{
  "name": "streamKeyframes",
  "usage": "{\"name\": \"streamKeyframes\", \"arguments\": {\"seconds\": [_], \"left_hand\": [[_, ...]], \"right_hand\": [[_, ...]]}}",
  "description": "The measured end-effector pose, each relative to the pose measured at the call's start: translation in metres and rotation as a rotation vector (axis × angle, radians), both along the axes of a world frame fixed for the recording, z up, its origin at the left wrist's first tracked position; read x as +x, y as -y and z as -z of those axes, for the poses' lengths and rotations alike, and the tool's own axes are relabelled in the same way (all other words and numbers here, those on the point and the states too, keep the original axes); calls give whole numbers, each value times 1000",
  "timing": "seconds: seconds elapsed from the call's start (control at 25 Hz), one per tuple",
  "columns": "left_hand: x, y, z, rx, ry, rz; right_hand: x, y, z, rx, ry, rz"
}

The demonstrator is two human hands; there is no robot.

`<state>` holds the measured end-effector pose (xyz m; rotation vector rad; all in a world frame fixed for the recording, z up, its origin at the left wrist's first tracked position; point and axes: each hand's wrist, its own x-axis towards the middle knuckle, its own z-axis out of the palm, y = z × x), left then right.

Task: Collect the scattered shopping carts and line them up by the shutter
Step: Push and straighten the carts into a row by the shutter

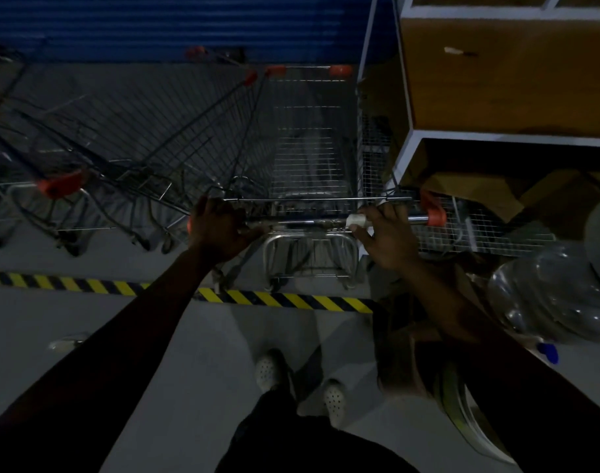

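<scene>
A wire shopping cart with orange corner caps stands straight ahead of me, its nose toward the blue shutter. My left hand grips the left end of its handle bar. My right hand grips the right part of the bar, just short of the orange end cap; a thumb there wears a white wrap. To the left, more carts stand side by side in front of the shutter, one touching or nearly touching my cart's left side.
A white-framed shelf unit with cardboard boxes stands tight against the cart's right side. Clear plastic bottles and clutter lie at the right. Yellow-black hazard tape crosses the grey floor under the cart's rear wheels. My feet stand behind it.
</scene>
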<state>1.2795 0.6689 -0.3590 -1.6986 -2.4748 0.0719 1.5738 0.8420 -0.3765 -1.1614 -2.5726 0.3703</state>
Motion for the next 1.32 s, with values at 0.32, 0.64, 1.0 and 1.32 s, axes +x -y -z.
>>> {"name": "streamKeyframes", "arguments": {"seconds": [0.32, 0.64, 1.0, 1.32], "left_hand": [[-2, 6, -4, 1, 32, 20], [-8, 16, -5, 15, 0, 74], [-1, 21, -7, 12, 6, 56], [-50, 27, -48, 282, 338, 126]], "right_hand": [[-4, 6, 6, -27, 109, 34], [-4, 28, 4, -42, 173, 50], [-2, 32, -4, -128, 200, 61], [-65, 67, -79, -238, 33, 347]]}}
